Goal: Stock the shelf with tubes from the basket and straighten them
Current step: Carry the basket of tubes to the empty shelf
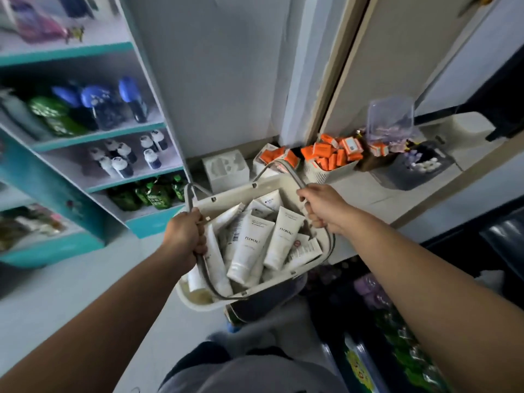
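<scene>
A cream plastic basket [263, 187] hangs in the air in front of me, above the floor. Several white tubes [249, 245] marked FLORAL lie piled inside it at mixed angles. My left hand [185, 234] grips the grey wire handle on the basket's left side. My right hand [323, 207] grips the other grey handle on the right side. The teal-edged shelf unit [110, 134] stands to the left, its levels holding bottles and green packets.
On the floor by the wall sit a white box [225, 170], baskets of orange boxes [329, 158], a dark crate [416, 168] and a clear container [390, 117]. Dark packaged goods [397, 321] line the right side. My knees show at the bottom.
</scene>
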